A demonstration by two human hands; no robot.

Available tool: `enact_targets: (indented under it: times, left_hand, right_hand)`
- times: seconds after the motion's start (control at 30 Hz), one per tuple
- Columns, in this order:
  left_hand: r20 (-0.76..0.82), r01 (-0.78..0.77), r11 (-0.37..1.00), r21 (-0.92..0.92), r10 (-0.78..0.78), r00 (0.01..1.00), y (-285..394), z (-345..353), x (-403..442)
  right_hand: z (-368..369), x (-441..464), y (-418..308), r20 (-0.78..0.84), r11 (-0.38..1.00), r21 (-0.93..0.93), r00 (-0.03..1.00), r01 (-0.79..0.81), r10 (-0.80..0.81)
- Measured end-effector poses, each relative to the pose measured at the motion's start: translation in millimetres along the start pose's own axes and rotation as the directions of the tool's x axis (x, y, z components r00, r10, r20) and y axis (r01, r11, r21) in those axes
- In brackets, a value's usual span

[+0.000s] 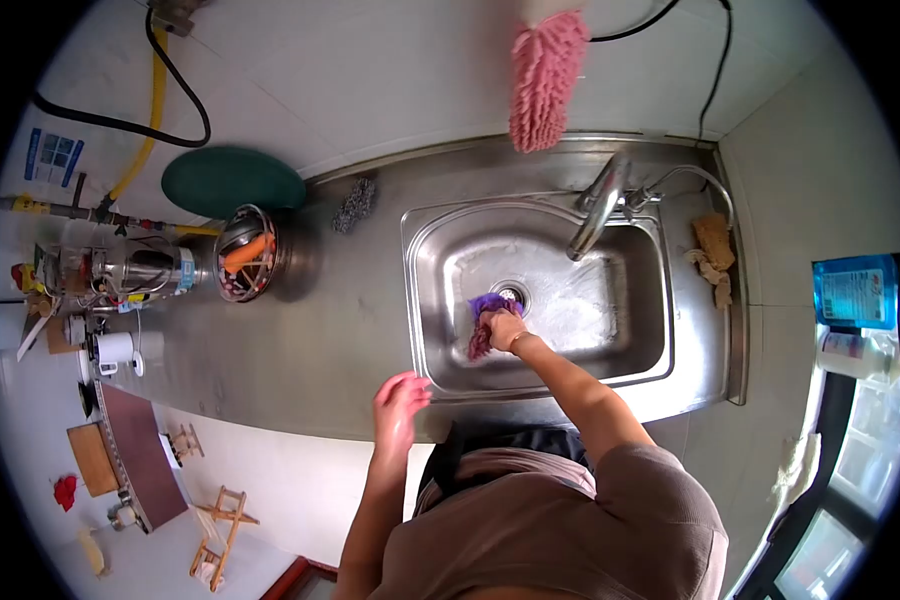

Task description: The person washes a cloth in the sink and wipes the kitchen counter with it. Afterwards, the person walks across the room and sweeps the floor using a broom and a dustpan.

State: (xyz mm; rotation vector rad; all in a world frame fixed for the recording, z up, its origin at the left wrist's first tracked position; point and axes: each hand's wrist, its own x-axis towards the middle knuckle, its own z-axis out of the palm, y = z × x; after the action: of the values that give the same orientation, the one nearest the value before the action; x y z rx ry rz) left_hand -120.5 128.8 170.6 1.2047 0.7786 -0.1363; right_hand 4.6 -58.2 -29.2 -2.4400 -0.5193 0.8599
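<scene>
left of the drain (pixel 511 296), the purple cloth (pixel 479 340), its length running bodyward, is clamped in the fingers of the right hand (pixel 504 328), the left hand (pixel 400 408) being held farther off, fingers loosely apart.

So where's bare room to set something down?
The steel counter is bare between the utensil holder and the sink, on the wearer's side of the scourer; the left hand is near its front edge. The sink floor right of the purple cloth is open too. It's crowded around the faucet and sponge.
</scene>
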Motion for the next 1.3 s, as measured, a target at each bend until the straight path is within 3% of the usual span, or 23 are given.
enact_targets:
  times: [0.1,0.13,0.17,0.23,0.3,0.37,0.4,0.5,0.57,0.6,0.63,0.7,0.73,0.77,0.83,0.97,1.03,1.1,1.17,1.2,1.23,1.27,1.3]
  left_hand:
    - [0.221,0.366,0.93,-0.048,-0.347,0.911,-44,20,47]
    - [0.272,0.513,0.849,-0.127,-0.468,0.841,-58,28,61]
    - [0.31,0.661,0.727,-0.185,-0.595,0.741,-66,42,76]
    - [0.257,0.77,0.522,-0.367,-0.739,0.623,-59,76,80]
    - [0.378,0.818,0.423,-0.39,-0.736,0.561,-72,85,96]
    - [0.493,0.62,0.775,-0.123,-0.494,0.716,-40,111,70]
    - [0.725,0.734,0.639,-0.231,-0.39,0.568,-61,101,92]
    - [0.607,0.683,0.663,-0.307,-0.416,0.677,-63,110,92]
    - [0.635,0.664,0.692,-0.283,-0.384,0.67,-71,107,99]
    - [0.573,0.57,0.781,-0.253,-0.354,0.739,-68,118,92]
    - [0.563,0.543,0.787,-0.292,-0.318,0.763,-64,120,87]
    - [0.553,0.495,0.843,-0.21,-0.315,0.771,-56,126,79]
    - [0.526,0.468,0.871,-0.15,-0.331,0.784,-51,126,75]
    - [0.494,0.44,0.893,-0.092,-0.342,0.799,-47,127,71]
    - [0.566,0.395,0.919,0.014,-0.333,0.755,-36,137,57]
    - [0.624,0.483,0.873,0.065,-0.413,0.664,-33,135,50]
    - [0.637,0.53,0.845,0.074,-0.449,0.626,-17,142,36]
    - [0.668,0.495,0.869,0.011,-0.374,0.643,-3,152,26]
    - [0.655,0.477,0.879,0.012,-0.367,0.66,-8,143,27]
    - [0.714,0.572,0.816,-0.081,-0.353,0.604,-7,136,29]
    - [0.769,0.661,0.733,-0.162,-0.326,0.55,-5,133,29]
    - [0.728,0.729,0.635,-0.255,-0.37,0.577,-4,129,26]
    - [0.731,0.734,0.634,-0.244,-0.377,0.569,-2,131,25]
  right_hand:
    - [-22,-13,4,-0.212,0.906,0.418,0.977,0.062,0.031]
    - [-30,-19,2,-0.229,0.909,0.41,0.973,0.07,0.029]
    - [-38,-26,-4,-0.219,0.829,0.553,0.974,0.084,0.048]
    - [-55,-43,-13,-0.205,0.608,0.786,0.976,0.115,0.08]
    - [-68,-62,-26,-0.186,0.347,0.924,0.982,0.163,0.034]
    - [-81,-84,-39,-0.185,0.375,0.91,0.983,0.179,-0.02]
    - [-91,-98,-49,-0.256,0.382,0.887,0.965,0.259,-0.059]
    - [-104,-124,-59,-0.423,0.446,0.785,0.898,0.43,-0.121]
    - [-104,-124,-47,-0.3,0.351,0.895,0.954,0.276,0.015]
    - [-100,-121,-40,-0.32,0.302,0.914,0.938,0.269,0.131]
    - [-99,-117,-31,-0.312,0.355,0.91,0.917,0.213,0.248]
    - [-93,-114,-20,-0.125,-0.032,0.989,0.933,0.144,0.338]
    - [-107,-125,-29,-0.012,-0.13,0.99,0.948,0.056,0.319]
    - [-119,-144,-34,0.037,-0.23,0.973,0.97,0.02,0.24]
    - [-87,-108,-5,-0.074,-0.517,0.856,0.986,-0.013,-0.148]
    - [-112,-121,-13,-0.157,-0.456,0.89,0.956,0.027,-0.249]
    - [-129,-125,-22,-0.185,-0.271,0.959,0.898,0.077,-0.399]
    - [-141,-129,-32,-0.2,-0.237,0.965,0.909,0.117,-0.365]
    - [-148,-121,-38,-0.265,-0.043,0.963,0.912,0.266,-0.313]
    - [-154,-126,-48,-0.348,-0.029,0.936,0.908,0.351,-0.232]
    - [-152,-122,-51,-0.414,0.111,0.893,0.893,0.436,-0.178]
    - [-146,-116,-55,-0.511,0.249,0.801,0.839,0.544,-0.185]
    - [-138,-112,-57,-0.597,0.381,0.681,0.776,0.625,-0.205]
